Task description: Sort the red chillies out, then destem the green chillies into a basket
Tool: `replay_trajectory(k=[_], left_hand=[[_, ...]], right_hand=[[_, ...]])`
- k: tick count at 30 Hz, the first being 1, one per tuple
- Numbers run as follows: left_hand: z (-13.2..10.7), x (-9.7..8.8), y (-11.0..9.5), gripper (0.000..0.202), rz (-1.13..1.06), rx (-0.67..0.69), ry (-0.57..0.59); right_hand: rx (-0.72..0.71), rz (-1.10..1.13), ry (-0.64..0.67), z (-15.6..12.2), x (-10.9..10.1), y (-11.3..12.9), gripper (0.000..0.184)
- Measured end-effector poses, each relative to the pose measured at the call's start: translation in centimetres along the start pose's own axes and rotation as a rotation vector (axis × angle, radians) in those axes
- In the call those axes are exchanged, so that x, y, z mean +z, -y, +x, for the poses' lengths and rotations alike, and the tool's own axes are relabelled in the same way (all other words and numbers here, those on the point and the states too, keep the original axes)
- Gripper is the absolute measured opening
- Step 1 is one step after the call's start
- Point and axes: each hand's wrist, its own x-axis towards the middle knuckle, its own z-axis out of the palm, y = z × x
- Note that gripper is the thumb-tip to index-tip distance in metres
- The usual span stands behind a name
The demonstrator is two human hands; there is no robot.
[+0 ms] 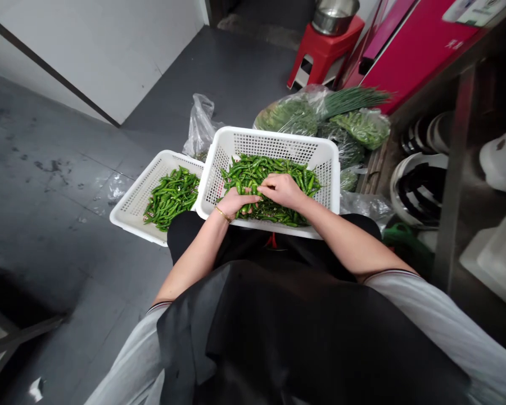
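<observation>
On my lap rests a white perforated basket (278, 139) with a heap of green chili peppers (274, 166) in it. Over the near side of the heap, my left hand (237, 202) is closed around several green chilies, which stick out past its fingers. My right hand (283, 191) meets it from the right, thumb and fingers pinched at the end of one of those chilies. A second white basket (129, 216), lower and to the left, holds more green chili peppers (172, 194).
Bagged green vegetables (290, 115) and a bundle of thin green stalks (354, 101) lie beyond the basket. A red stool (326, 48) bears a metal pot (335, 17). Shelving with bowls (421, 185) and white containers (497, 253) stands at right. A clear plastic bag (200, 126) sits behind the baskets.
</observation>
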Motion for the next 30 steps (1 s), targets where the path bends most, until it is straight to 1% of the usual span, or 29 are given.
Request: replay_trajectory(k=[2, 3, 4, 5, 6, 8, 9, 10, 11, 12, 14, 16, 18, 20, 21, 23, 24, 25, 26, 27, 29, 30], left_hand=[[0.0, 0.5, 0.1, 0.033, -0.049, -0.016, 0.009], [0.0, 0.6, 0.1, 0.032, -0.066, -0.027, 0.012], [-0.1, 0.4, 0.1, 0.032, -0.072, -0.035, 0.008], [-0.2, 0.1, 0.1, 0.031, -0.072, -0.033, -0.011], [-0.3, -0.4, 0.0, 0.03, -0.071, -0.019, -0.045], [-0.5, -1.6, -0.2, 0.031, -0.079, 0.031, -0.127], [-0.6, -2.1, -0.4, 0.031, -0.085, 0.056, -0.162], [-0.6, -2.6, -0.5, 0.03, -0.084, 0.077, -0.188], [-0.6, -2.9, -0.5, 0.029, -0.069, 0.091, -0.198], [-0.5, -3.0, -0.5, 0.028, -0.038, 0.098, -0.193], [-0.1, -2.8, -0.2, 0.027, 0.069, 0.089, -0.161], [0.4, -2.1, 0.2, 0.027, 0.198, 0.072, -0.121], [0.9, -1.3, 0.4, 0.03, 0.284, 0.077, -0.092], [1.1, -0.6, 0.4, 0.033, 0.269, 0.134, -0.068], [1.1, -0.3, 0.3, 0.034, 0.226, 0.171, -0.057], [0.9, -0.2, 0.1, 0.036, 0.141, 0.23, -0.031], [0.8, -0.3, 0.1, 0.037, 0.115, 0.239, -0.023], [0.7, -0.5, 0.1, 0.037, 0.102, 0.235, -0.022], [0.7, -0.8, 0.2, 0.036, 0.097, 0.223, -0.028], [0.6, -1.1, 0.4, 0.035, 0.098, 0.203, -0.042], [0.7, -1.9, 0.9, 0.033, 0.118, 0.163, -0.091], [0.7, -2.1, 1.1, 0.031, 0.144, 0.149, -0.113]], right_hand=[[0.045, -0.21, -0.141, -0.1, 0.1, 0.3, 0.037], [0.075, -0.292, -0.183, -0.1, 0.4, 0.4, 0.04], [0.11, -0.36, -0.182, -0.1, 0.8, 0.3, 0.041], [0.142, -0.416, -0.121, -0.1, 1.4, 0.0, 0.041], [0.164, -0.462, -0.003, -0.1, 2.2, -0.2, 0.039], [0.169, -0.52, 0.325, -0.1, 4.1, -0.9, 0.035], [0.149, -0.532, 0.474, 0.0, 5.0, -1.2, 0.031], [0.118, -0.533, 0.579, 0.1, 5.9, -1.5, 0.027], [0.089, -0.528, 0.63, 0.2, 6.5, -1.8, 0.024], [0.068, -0.517, 0.64, 0.5, 6.7, -2.1, 0.023], [0.032, -0.466, 0.612, 1.0, 6.0, -2.4, 0.021], [-0.017, -0.356, 0.544, 1.4, 4.1, -2.6, 0.021], [-0.073, -0.166, 0.451, 1.5, 1.8, -2.4, 0.023], [-0.076, 0.11, 0.363, 1.2, 0.1, -2.2, 0.027], [-0.053, 0.27, 0.315, 1.0, -0.3, -2.1, 0.03], [0.012, 0.569, 0.207, 0.3, -0.3, -2.4, 0.041], [0.041, 0.668, 0.167, 0.0, 0.0, -2.8, 0.048], [0.068, 0.7, 0.16, -0.4, 0.5, -3.2, 0.052], [0.097, 0.654, 0.193, -0.7, 1.2, -3.8, 0.053], [0.132, 0.53, 0.267, -1.1, 1.9, -4.4, 0.052], [0.192, 0.151, 0.461, -1.7, 3.5, -5.5, 0.04], [0.199, -0.034, 0.533, -1.9, 4.2, -5.9, 0.033]])
